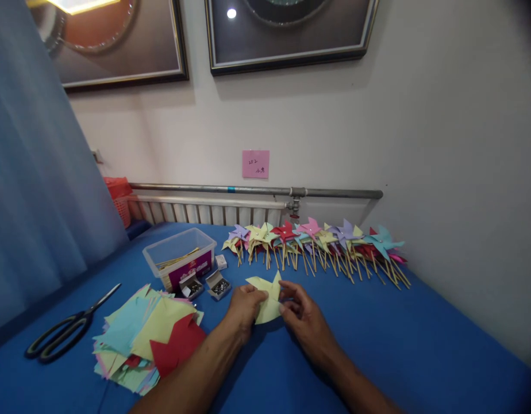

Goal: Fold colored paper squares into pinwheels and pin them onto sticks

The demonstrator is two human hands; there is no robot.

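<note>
Hands meet over the middle of the blue-covered desk (pixel 420 345), both closed on one pale yellow folded paper pinwheel head (pixel 266 299). The left hand (pixel 245 307) pinches its left edge between thumb and fingers, and the right hand (pixel 302 313) holds the right side with fingertips curled in — a two-sided grip that likely keeps the folded points from springing flat. The yellow piece sits just above the cloth, its pointed tips standing up and outward, no stick showing on it. To the left lies a loose heap of cut coloured paper squares (pixel 149 336), with black-handled scissors (pixel 67 330) beyond it. Just behind the hands are two small open boxes of metal pins (pixel 205 286) and a clear plastic tub of wooden sticks (pixel 179 256) — near at hand, probably for easy reach. Along the wall lies a row of finished paper pinwheels on sticks (pixel 317 241).
</note>
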